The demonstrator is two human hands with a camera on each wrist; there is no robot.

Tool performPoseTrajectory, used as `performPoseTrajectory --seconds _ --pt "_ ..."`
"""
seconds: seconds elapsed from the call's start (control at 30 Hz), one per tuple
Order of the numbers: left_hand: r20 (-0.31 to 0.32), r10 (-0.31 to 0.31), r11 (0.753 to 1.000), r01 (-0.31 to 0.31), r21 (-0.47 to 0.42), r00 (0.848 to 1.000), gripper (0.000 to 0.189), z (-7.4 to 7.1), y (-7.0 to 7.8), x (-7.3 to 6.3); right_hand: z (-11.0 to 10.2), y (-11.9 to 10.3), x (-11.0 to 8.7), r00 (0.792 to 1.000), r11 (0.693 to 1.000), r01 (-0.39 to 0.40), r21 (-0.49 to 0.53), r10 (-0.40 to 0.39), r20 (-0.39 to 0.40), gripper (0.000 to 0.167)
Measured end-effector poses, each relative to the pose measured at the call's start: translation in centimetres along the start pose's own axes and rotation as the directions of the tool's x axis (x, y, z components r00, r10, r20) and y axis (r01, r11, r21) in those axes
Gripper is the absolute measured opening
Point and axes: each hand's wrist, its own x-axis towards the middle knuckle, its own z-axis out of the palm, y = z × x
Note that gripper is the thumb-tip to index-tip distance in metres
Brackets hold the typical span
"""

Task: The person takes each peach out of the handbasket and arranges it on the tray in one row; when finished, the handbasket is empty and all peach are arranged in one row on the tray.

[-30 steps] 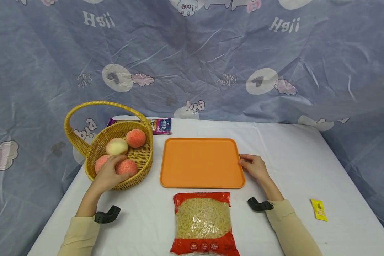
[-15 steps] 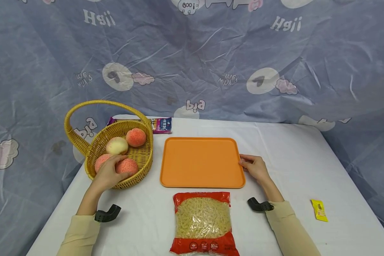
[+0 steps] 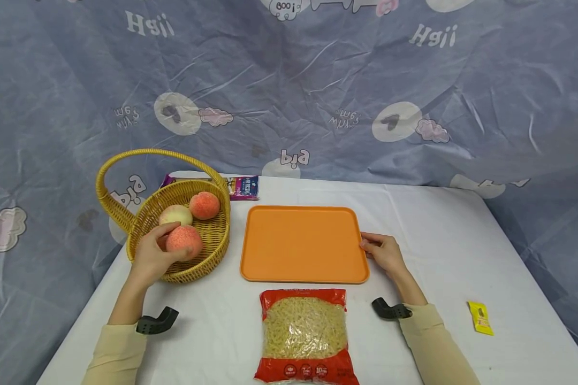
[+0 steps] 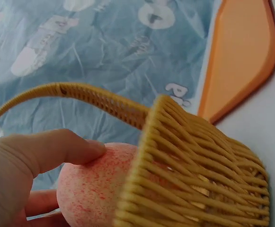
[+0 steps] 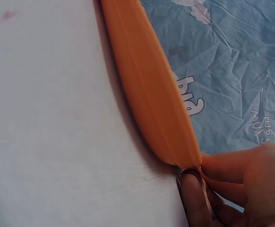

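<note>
My left hand [image 3: 148,258] grips a pink peach [image 3: 185,242] over the near side of a yellow wicker basket [image 3: 218,255]. Its thumb lies on the near side of the fruit in the head view. The left wrist view has the peach [image 4: 92,189] partly behind the woven rim. Inside the basket lie a pale peach [image 3: 175,215] and another pink peach [image 3: 204,206]; the hand hides what is under it. At the right edge of an orange tray [image 3: 304,244], my right hand [image 3: 384,253] pinches the rim between thumb and fingers. The tray holds nothing.
A red-ended bag of pasta [image 3: 305,329] lies in front of the tray. Behind the basket is a purple snack packet [image 3: 243,188], partly hidden. A small yellow sachet [image 3: 480,317] lies far right. The basket's tall handle [image 3: 159,153] arches over its far left side.
My left hand has raised the pink peach slightly and shifted it left toward the pale one. My right hand stays at the tray's edge.
</note>
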Motion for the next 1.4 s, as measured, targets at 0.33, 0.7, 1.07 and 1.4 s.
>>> performPoseTrajectory --seconds 0.33,0.7,1.07,1.4 --pt "0.020 0.153 0.985 -0.150 -0.086 0.988 0.065 0.8 4.3 -1.2 -0.1 -0.2 -0.2 1.000 1.000 -0.005 0.007 0.005 -0.009 0.038" --pt "0.188 0.349 0.926 -0.308 -0.217 0.918 0.062 7.8 12.0 0.6 -0.3 0.3 -0.5 1.000 1.000 0.003 0.011 -0.003 -0.010 0.039" --pt "0.284 0.374 0.921 -0.318 -0.226 0.883 0.061 17.3 14.8 5.1 -0.3 0.2 -0.5 0.999 0.999 0.035 0.018 -0.035 0.004 0.039" --pt "0.345 0.320 0.945 -0.274 -0.177 0.882 0.062 23.1 15.3 7.4 -0.1 0.1 -0.4 1.000 0.999 0.030 0.026 -0.029 -0.002 0.039"
